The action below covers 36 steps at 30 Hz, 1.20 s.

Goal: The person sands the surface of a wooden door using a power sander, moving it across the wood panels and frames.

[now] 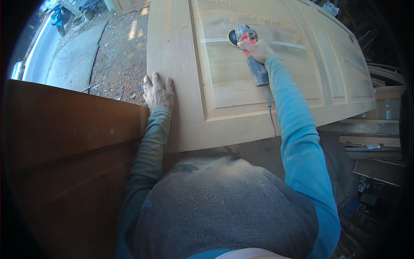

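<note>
A pale wooden panel door (241, 113) lies flat in front of me, with raised panels framed by moulding. My right hand (260, 51) is wrapped round a red and grey angle grinder (255, 67) fitted with a round disc (233, 38). The disc is tilted on edge, close to the panel's surface; whether it touches cannot be made out. From the tool's rear a cord (271, 110) runs down over the door's near edge. My left hand (158, 91) rests on the door's left edge, fingers spread and dusty. Sawdust patches lie on the far part of the panel.
A dark brown wooden panel (73, 125) stands close on my left. Stacked boards (371, 140) lie at the right. Beyond the door's left side is littered ground (118, 54) beside a concrete slab (77, 54). A blue-wheeled object (58, 19) is at the far left.
</note>
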Tool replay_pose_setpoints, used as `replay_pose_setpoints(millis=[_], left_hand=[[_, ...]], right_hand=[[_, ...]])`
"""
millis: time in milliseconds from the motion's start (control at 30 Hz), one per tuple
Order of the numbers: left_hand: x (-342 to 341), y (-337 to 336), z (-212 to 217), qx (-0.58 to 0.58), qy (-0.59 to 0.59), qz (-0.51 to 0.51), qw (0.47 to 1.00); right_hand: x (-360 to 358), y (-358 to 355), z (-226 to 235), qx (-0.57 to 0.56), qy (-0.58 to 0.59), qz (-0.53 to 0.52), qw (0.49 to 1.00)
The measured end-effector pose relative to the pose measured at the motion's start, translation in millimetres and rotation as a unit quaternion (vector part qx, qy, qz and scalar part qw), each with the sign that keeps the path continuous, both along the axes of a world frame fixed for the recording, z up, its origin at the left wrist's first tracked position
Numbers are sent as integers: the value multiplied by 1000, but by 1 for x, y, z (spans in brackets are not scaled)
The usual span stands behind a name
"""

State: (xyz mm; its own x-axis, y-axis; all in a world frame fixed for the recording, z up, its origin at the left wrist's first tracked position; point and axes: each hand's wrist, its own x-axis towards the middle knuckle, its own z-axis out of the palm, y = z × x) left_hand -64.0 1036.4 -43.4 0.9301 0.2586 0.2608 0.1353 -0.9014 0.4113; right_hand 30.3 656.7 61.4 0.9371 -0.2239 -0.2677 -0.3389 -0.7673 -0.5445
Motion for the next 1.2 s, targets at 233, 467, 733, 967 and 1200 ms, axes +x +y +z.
replay_pose_setpoints(millis=[233, 467, 733, 967, 1200], left_hand=[[0, 6, -7, -27, -34, -10, 999], [3, 2, -4, -24, -22, -4, 999], [2, 7, -4, -23, -47, -20, 998], [3, 2, -12, -23, -44, -23, 999], [6, 5, -8, -8, -53, -20, 998]], right_hand=[[-17, -50, -8, 28, -7, -32, 999], [-22, -63, -7, 73, 6, -53, 996], [-31, -5, -8, 31, -18, 32, 999], [-84, -203, -14, 65, -43, -185, 980], [-69, -64, -9, 50, -20, -33, 998]])
